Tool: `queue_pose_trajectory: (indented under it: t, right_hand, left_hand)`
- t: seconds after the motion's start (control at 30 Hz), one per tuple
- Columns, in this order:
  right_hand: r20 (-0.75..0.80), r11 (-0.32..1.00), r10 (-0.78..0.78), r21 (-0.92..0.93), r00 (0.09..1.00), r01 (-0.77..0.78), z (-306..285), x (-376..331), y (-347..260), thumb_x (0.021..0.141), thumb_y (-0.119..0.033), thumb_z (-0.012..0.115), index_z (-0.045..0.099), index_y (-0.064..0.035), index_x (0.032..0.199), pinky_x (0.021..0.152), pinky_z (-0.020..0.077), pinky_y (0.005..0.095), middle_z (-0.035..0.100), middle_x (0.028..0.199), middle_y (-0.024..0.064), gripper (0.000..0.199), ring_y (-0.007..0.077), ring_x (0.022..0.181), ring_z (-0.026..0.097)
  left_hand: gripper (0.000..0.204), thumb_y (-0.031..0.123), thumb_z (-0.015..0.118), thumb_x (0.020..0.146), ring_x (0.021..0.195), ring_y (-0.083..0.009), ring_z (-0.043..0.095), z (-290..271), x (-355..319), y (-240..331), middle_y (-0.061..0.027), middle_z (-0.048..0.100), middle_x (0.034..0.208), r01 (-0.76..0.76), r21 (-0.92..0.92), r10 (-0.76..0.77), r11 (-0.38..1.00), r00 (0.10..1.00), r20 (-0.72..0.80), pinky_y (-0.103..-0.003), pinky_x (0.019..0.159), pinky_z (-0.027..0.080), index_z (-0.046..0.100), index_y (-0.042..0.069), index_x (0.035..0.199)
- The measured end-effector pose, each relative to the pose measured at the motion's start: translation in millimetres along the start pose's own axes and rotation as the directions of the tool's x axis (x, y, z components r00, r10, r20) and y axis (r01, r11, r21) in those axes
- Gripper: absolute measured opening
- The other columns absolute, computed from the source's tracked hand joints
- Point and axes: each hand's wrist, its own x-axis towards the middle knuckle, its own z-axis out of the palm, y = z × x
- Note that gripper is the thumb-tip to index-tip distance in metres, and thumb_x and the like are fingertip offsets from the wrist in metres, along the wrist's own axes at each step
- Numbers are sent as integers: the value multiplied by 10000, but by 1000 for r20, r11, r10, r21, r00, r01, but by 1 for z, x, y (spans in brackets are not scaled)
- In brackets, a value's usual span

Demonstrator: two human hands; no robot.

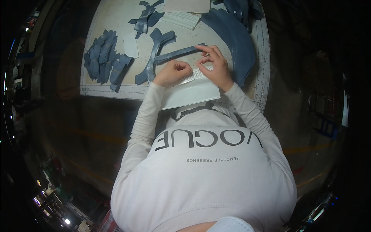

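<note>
My left hand (173, 72) is curled into a loose fist and presses on a narrow white perforated strip (195, 74). The strip lies across a larger white sheet (192, 95) at the table's near edge. My right hand (216, 65) sits at the strip's right end, thumb and fingers pinched together over it. Its forefinger reaches the end of a long blue-grey strip (178, 53) that lies just beyond both hands. What the fingertips pinch is too small to make out.
On the beige table (116, 23) lie many blue-grey cut pieces: a fanned pile (101, 58) at the left, curved pieces (154, 54) beside the long strip, a large curved panel (236, 40) at the right, and a white stack (181, 19) at the back. Dark floor surrounds the table.
</note>
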Motion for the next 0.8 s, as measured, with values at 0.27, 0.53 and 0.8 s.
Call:
queue_pose_trajectory:
  t: [0.27,0.53,0.8]
  right_hand:
    - [199,974,-204,-61,959,220,1,-1,-4,739,97,617,570,-150,1270,823,562,331,477,1299,97,588,269,995,644]
    - [284,970,-185,-104,941,222,3,-5,-5,753,98,598,570,-164,1268,796,578,311,463,1324,103,579,272,964,654]
    - [149,976,61,200,987,-90,8,-4,3,729,125,605,511,-98,1321,781,579,260,456,1290,84,640,156,933,626]
  left_hand:
    - [94,93,661,862,756,-35,545,-5,-3,3,28,624,785,-23,39,19,999,996,92,-199,724,451,666,-1,861]
    - [190,95,664,863,787,-57,593,-7,2,-1,-25,695,895,-36,109,31,993,998,46,-217,768,477,702,-9,1017]
    - [151,101,658,860,757,-67,609,-9,3,-7,-27,701,832,-12,18,11,1000,998,64,-223,718,490,719,-21,924]
